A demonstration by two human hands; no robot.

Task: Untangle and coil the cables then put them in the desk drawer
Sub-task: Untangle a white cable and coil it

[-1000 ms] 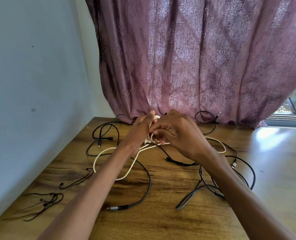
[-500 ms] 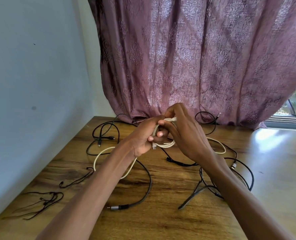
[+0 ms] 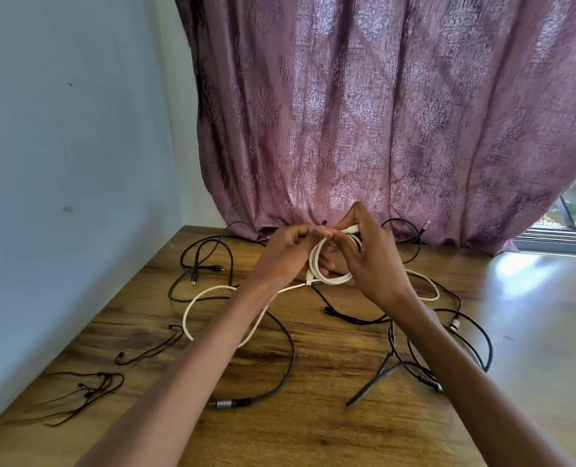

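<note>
Coiling is in hand: at frame centre the left hand point(image 3: 284, 254) grips a small coil of the thin white cable point(image 3: 327, 267), while the right hand's point(image 3: 372, 261) fingers point(image 3: 342, 234) pinch its plug end. Its slack trails lower left across the wooden worktop point(image 3: 330, 429) among loose black cables point(image 3: 288, 358). Next: draw in that slack, loop by loop.

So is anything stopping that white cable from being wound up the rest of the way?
Possibly. Both the left hand and right hand already hold the white cable, so nothing blocks the grip. Its loose loop lies on the desk among black cables; one seems to cross it and may snag.
</note>
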